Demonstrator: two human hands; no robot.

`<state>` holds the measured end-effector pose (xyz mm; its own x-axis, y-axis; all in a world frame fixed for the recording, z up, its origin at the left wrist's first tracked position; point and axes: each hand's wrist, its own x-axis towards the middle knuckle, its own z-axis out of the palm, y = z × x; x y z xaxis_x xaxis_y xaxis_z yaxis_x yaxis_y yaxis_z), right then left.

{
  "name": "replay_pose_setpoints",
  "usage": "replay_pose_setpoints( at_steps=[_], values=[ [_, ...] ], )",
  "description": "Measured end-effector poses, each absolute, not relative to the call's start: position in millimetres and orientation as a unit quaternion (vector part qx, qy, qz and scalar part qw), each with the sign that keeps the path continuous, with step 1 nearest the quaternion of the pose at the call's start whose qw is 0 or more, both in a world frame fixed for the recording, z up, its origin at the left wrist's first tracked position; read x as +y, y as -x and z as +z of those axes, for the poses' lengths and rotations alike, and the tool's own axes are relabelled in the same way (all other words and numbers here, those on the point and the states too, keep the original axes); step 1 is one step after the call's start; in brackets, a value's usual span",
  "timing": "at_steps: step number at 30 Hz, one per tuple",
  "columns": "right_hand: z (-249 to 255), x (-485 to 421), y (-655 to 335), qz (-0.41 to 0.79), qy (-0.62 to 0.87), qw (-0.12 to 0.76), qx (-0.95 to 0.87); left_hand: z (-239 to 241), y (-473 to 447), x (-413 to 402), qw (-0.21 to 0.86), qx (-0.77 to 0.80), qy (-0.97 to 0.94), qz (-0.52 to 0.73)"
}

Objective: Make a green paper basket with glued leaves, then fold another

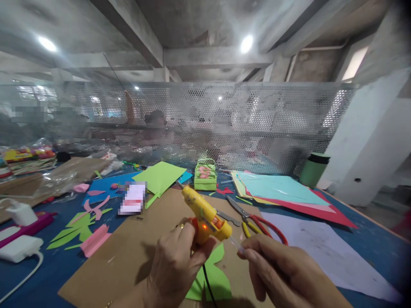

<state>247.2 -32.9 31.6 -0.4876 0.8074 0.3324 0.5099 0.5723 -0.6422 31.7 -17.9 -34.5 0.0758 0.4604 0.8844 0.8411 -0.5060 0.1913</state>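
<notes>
Left hand (173, 253) grips the glue gun (199, 207), right hand (278, 262) pinches the glue stick (236, 244) at its rear: feeding, I judge, which calls for a straight push.

No lettering, label, brand, number or sign is legible here.

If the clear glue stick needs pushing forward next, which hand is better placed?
Probably the right hand: it pinches the glue stick close behind the rear end of the yellow glue gun. The left hand is gripping the gun.
</notes>
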Motion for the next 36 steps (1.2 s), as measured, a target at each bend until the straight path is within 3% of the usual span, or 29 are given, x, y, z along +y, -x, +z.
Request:
replay_pose_setpoints(
  at_steps=[27, 32, 36],
  values=[
    [37, -40, -236, 0.318, 0.448, 0.329, -0.768, -34, -36, -22, 0.234, -0.447, 0.706, -0.496],
    [37, -37, -239, 0.253, 0.421, 0.313, -0.813, -32, -36, -23, 0.198, -0.449, 0.715, -0.498],
    [30, -31, -244, 0.092, 0.386, 0.334, -0.855, -33, -35, -22, 0.157, -0.476, 0.714, -0.489]
  ],
)
